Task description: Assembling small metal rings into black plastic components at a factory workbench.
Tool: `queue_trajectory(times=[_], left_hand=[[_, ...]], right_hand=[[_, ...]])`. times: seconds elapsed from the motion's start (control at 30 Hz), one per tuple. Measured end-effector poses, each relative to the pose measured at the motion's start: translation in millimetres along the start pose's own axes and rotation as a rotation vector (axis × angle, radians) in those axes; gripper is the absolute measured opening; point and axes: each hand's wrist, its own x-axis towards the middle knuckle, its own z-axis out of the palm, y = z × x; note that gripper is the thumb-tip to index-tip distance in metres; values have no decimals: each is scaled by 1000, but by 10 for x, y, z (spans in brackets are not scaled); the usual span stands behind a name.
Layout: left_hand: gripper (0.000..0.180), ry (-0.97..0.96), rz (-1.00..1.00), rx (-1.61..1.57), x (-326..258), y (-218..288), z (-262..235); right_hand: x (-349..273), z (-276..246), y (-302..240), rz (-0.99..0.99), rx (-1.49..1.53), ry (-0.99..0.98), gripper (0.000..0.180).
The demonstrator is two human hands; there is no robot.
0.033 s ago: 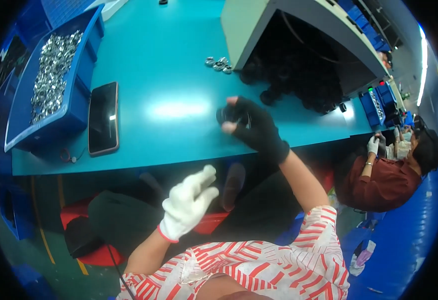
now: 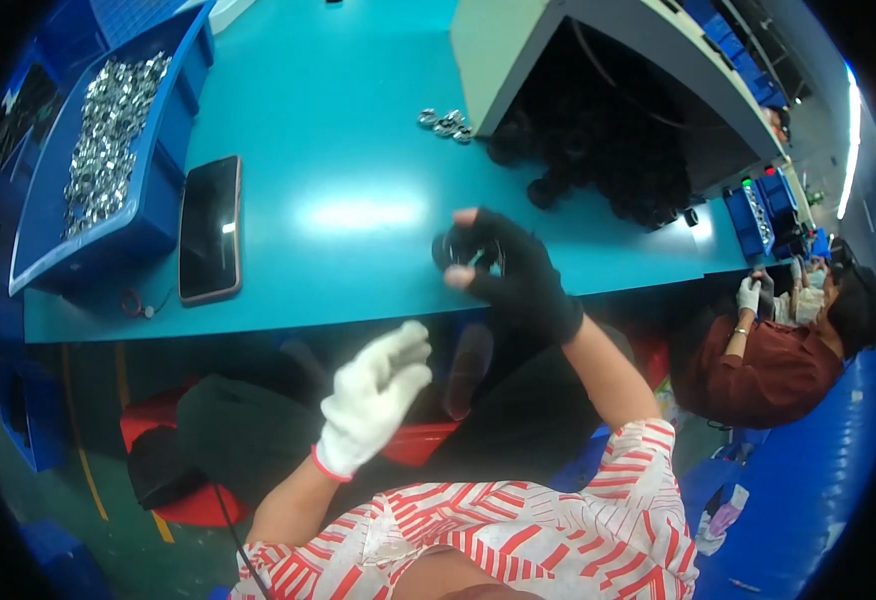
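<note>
My right hand (image 2: 516,262), in a black fingerless glove, is above the front part of the teal table. Its thumb and fingers grip a black ring-shaped part (image 2: 446,248), partly hidden by the hand and a little blurred. My left hand (image 2: 370,400) wears a white glove and hovers just short of the table's front edge. Its fingers are stretched out with the thumb apart, and nothing is in it. Beyond the right hand, a small group of shiny metal rings (image 2: 446,125) lies beside a pale housing (image 2: 503,60). Many black ring parts (image 2: 598,160) are heaped in and before its opening.
A blue bin (image 2: 163,190) of shiny metal pieces stands at the left, with a dark-screened phone (image 2: 210,230) beside it on the teal table (image 2: 328,130). A small corded loop (image 2: 136,305) lies near the front edge. Another person (image 2: 758,365) sits working at the right.
The whole view has shifted slightly. Both hands keep nearly the same pose, and the right hand still grips the black ring-shaped part.
</note>
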Motion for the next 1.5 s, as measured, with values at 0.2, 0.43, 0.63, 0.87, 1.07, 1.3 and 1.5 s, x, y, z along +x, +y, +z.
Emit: queue_trajectory(times=[0.2, 0.43, 0.63, 0.87, 1.07, 1.3, 1.5], left_hand=[[36, 4, -94, -612, 122, 13, -105], [39, 26, -78, -575, 103, -147, -153], [38, 33, -136, -578, 73, -195, -126], [37, 100, -148, -592, 90, -203, -127], [33, 15, -140, -565, 91, -253, -157], [38, 59, -97, -469, 71, -375, -148], [38, 32, -90, -494, 67, -353, -162]], right_hand=[[-310, 282, -215, 50, 32, -260, 56], [-392, 416, -161, -35, 56, -231, 56], [-502, 426, -85, -73, 11, -162, 54], [-581, 431, -35, -80, -90, -190, 54], [-641, 447, -60, -19, -115, -207, 52], [-590, 386, -27, -425, -446, -166, 38], [-599, 356, 7, -516, -469, -162, 40]])
